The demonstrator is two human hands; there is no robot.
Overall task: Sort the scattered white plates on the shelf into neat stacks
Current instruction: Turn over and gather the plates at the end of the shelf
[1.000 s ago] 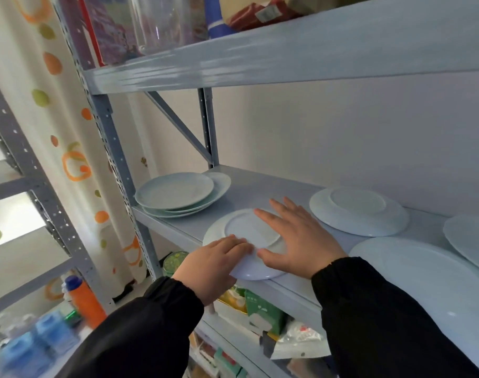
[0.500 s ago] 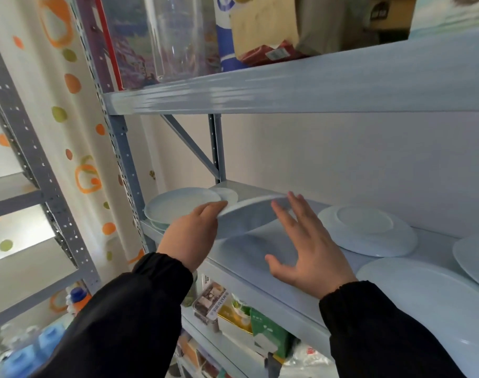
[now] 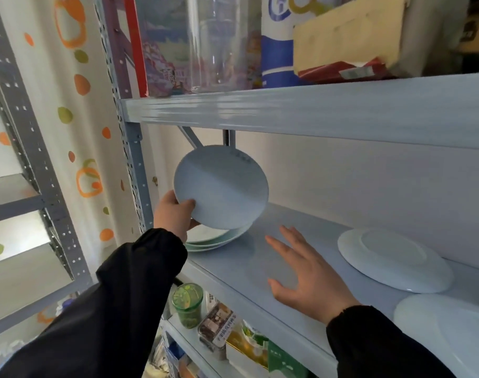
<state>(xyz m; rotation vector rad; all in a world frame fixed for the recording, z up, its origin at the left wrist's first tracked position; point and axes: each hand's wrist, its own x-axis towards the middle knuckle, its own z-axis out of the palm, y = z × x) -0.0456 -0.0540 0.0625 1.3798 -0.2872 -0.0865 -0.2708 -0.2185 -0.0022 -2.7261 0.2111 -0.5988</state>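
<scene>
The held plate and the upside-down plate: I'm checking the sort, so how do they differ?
The held plate is tilted up in the left hand above the stack; the upside-down plate lies flat on the shelf, untouched. The held one looks smaller. Both are white and round.

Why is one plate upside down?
The plate lying on the shelf beyond the right hand is bottom up, its foot ring showing. The left hand holds another plate tilted above the stack. Nothing looks broken.
</scene>
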